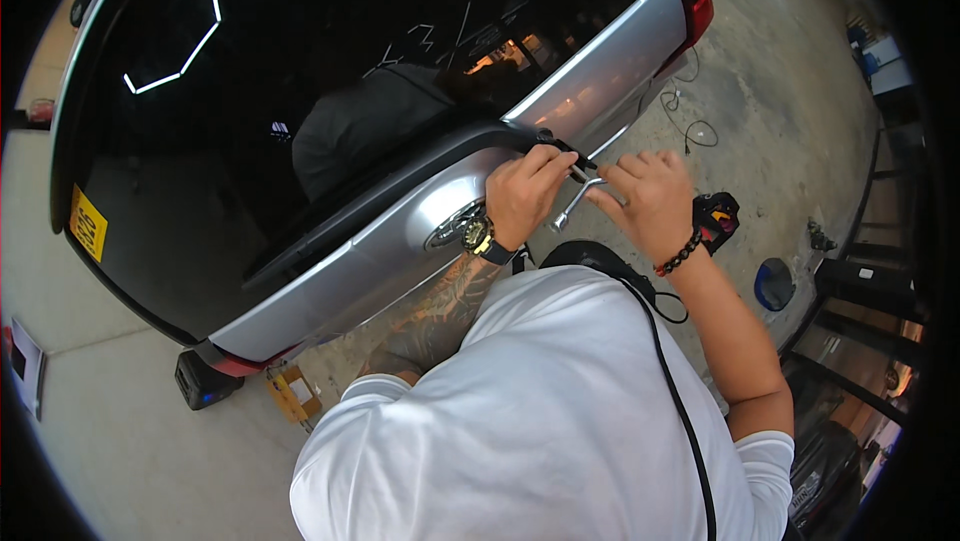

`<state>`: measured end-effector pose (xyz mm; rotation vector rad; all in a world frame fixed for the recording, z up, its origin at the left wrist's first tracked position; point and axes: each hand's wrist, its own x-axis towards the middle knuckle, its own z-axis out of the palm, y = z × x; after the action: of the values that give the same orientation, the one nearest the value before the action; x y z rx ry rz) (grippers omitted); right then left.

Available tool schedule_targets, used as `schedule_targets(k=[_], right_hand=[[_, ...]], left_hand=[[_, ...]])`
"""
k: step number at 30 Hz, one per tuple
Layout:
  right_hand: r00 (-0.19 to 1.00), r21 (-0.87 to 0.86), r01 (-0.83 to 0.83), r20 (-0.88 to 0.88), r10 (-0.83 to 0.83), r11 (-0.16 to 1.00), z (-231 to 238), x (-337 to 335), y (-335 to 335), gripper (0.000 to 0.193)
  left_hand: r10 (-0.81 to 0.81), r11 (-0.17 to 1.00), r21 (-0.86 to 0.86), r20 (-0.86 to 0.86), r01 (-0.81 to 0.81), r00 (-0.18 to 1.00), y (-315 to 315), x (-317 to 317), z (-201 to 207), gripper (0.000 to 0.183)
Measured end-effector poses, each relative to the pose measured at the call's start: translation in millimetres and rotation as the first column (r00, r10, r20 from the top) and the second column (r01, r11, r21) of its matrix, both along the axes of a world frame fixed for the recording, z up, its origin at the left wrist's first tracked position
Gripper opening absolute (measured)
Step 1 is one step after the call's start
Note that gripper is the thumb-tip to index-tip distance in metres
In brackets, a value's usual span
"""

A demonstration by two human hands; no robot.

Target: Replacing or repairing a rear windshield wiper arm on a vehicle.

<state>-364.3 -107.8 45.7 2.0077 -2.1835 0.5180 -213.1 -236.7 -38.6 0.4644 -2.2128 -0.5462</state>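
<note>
My left hand, with a watch on its wrist, is closed at the rear of a silver car, its fingertips pinched beside a small black part. What lies between those fingertips is hidden. From the other side my right hand, wearing a dark bead bracelet, has its thumb and fingers closed on a bent silver socket wrench. One socket end of the wrench points down toward me. Its other end runs in between my two hands, against the black part.
The dark rear window rises above the hands. Cables lie on the concrete floor to the right, with a round blue-rimmed item and a black-and-red object. A yellow box sits below the left tail light. Black shelving lines the right.
</note>
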Motion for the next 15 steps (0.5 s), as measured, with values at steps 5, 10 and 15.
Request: schedule_targets(k=[5, 10, 15], right_hand=[[0.989, 0.043, 0.076, 0.121, -0.081, 0.996, -14.8, 14.4, -1.3, 0.029], [0.077, 0.397, 0.058, 0.913, -0.4, 0.916, -19.7, 21.0, -3.9, 0.04], [0.491, 0.328, 0.187, 0.785, -0.377, 0.926, -2.3, 19.5, 7.7, 0.031]], left_hand=[[-0.032, 0.999, -0.032, -0.034, 0.031, 0.999, -3.6, -2.9, -0.3, 0.03], [-0.036, 0.998, -0.045, -0.033, 0.035, 0.999, -4.5, -4.3, 0.0, 0.031], [-0.039, 0.997, -0.072, -0.01, 0.038, 0.999, -5.3, -4.5, -3.7, 0.029]])
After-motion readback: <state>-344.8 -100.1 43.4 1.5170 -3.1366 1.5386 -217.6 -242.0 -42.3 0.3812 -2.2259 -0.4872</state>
